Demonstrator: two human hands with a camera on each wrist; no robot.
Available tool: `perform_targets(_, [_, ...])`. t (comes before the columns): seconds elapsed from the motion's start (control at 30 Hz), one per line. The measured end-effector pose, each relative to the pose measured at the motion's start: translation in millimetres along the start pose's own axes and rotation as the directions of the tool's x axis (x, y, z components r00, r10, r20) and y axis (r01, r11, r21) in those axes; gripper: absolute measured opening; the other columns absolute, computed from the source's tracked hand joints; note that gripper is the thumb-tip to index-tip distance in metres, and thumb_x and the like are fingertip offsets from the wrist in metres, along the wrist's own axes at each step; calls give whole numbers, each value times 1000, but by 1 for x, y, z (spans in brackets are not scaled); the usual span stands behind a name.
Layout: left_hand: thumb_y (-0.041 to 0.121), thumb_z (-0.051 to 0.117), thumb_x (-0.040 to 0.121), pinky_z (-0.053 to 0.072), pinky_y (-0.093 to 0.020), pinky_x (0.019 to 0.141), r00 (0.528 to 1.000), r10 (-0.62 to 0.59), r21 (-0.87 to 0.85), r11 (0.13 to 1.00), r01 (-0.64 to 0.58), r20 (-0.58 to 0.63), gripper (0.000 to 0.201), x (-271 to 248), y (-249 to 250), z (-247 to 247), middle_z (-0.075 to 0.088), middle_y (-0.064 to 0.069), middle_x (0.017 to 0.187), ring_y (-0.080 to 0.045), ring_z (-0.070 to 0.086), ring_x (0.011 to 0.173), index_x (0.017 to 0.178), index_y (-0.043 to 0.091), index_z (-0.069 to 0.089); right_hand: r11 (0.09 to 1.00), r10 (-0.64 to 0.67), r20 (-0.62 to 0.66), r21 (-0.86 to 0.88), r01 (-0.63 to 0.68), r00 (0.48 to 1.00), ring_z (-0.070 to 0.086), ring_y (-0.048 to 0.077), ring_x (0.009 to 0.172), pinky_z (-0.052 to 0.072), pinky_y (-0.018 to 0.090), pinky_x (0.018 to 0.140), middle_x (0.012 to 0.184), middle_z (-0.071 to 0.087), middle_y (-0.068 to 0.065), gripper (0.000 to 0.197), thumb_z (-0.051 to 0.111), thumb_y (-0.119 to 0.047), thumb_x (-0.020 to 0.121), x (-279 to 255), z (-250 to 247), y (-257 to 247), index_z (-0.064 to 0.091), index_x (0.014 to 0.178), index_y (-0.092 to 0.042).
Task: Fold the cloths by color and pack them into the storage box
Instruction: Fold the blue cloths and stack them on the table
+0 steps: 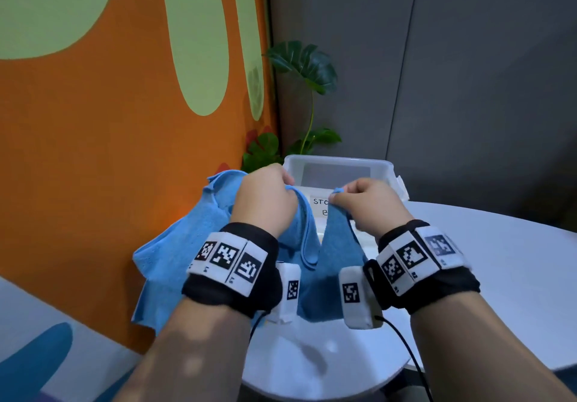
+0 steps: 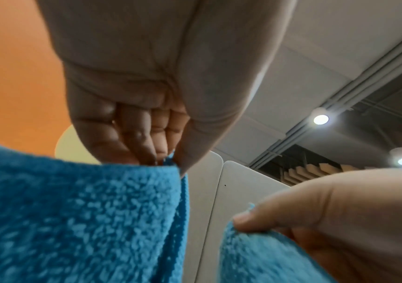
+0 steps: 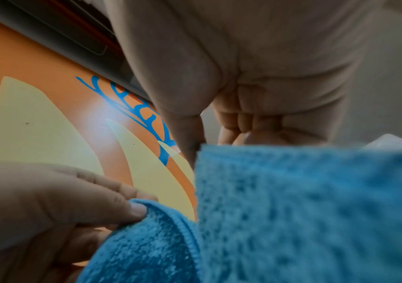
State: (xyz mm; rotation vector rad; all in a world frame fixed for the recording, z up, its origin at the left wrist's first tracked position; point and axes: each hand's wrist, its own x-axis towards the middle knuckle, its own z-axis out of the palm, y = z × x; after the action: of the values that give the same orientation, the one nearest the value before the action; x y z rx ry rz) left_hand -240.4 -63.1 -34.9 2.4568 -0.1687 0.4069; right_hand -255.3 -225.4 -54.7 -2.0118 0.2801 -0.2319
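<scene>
A blue terry cloth [image 1: 187, 245] hangs in the air above the round white table [image 1: 487, 270], held up by both hands. My left hand [image 1: 268, 192] grips its top edge with curled fingers; the cloth [image 2: 74, 220] fills the lower left of the left wrist view. My right hand [image 1: 362, 197] pinches another corner of the same cloth [image 3: 304, 210] between thumb and fingers. Between the hands the cloth sags in a fold. Behind them stands the clear plastic storage box [image 1: 337, 164], open, with a paper label [image 1: 320, 205] partly hidden by the cloth.
An orange wall with pale green shapes [image 1: 109, 120] runs close on the left. A green potted plant [image 1: 306, 70] stands behind the box in the corner by grey panels [image 1: 468, 89]. A black cable [image 1: 406, 348] trails from my right wrist band over the table's front edge.
</scene>
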Motion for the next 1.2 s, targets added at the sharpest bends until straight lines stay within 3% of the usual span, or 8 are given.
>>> perform_targets(0.17, [7,53,86,46,-30,76,991,-21,141,989,39,-131,24,8,-24,-31,68,-1,93,-24,60,93,86,27,67,967,-61,-218,-256,4,974,58,20,85,37,24,64,80,61,-1,5,63,-25,87,8,-27,7,61,88,-20])
perform_targets(0.37, [8,51,85,54,-39,83,931,-248,-113,968,225,-269,17,16,-70,-68,72,-3,80,-25,68,86,83,23,58,990,69,-460,-80,-119,885,62,24,89,39,25,70,90,69,7,17,55,-8,84,19,-48,30,59,100,-14])
perform_targets(0.57, [8,51,91,53,-37,88,877,-151,-315,949,-1,-456,20,9,-71,-85,66,11,83,-12,69,86,89,26,59,1000,4,-603,5,-2,798,55,29,104,40,29,85,117,59,13,22,48,-7,90,17,-51,30,60,107,-14])
perform_targets(0.7, [8,56,91,49,-19,77,860,-38,-361,916,-174,-509,28,7,-69,-93,63,17,86,5,61,75,83,35,58,988,-124,-632,-5,155,765,51,16,98,28,12,80,120,54,8,30,39,-4,91,9,-52,21,61,109,-13])
perform_targets(0.8, [5,56,91,49,-14,78,871,46,-407,871,-275,-489,30,7,-64,-98,65,16,89,2,62,80,88,34,60,955,-251,-612,-28,297,750,48,7,89,32,12,81,112,54,5,27,42,-3,90,7,-51,19,61,102,-17])
perform_targets(0.9, [1,55,92,51,-18,84,898,125,-442,837,-323,-421,30,8,-55,-101,67,12,96,-3,65,90,91,31,61,913,-328,-559,19,407,762,56,9,90,47,32,91,100,54,-9,30,46,-4,91,6,-48,16,59,90,-30])
perform_targets(1.0, [1,56,93,52,-22,89,927,209,-452,825,-338,-313,26,10,-43,-98,70,8,99,-7,66,94,93,27,63,882,-388,-426,84,463,817,63,16,96,50,43,92,104,63,-2,33,49,-10,89,3,-44,9,60,84,-40])
perform_targets(1.2, [4,61,90,53,-32,89,929,369,-451,822,-346,-40,23,11,-17,-73,71,3,96,-12,68,89,90,26,69,864,-438,-89,234,446,895,66,30,90,53,46,87,95,70,2,27,53,-1,91,-14,-27,-17,66,85,-24])
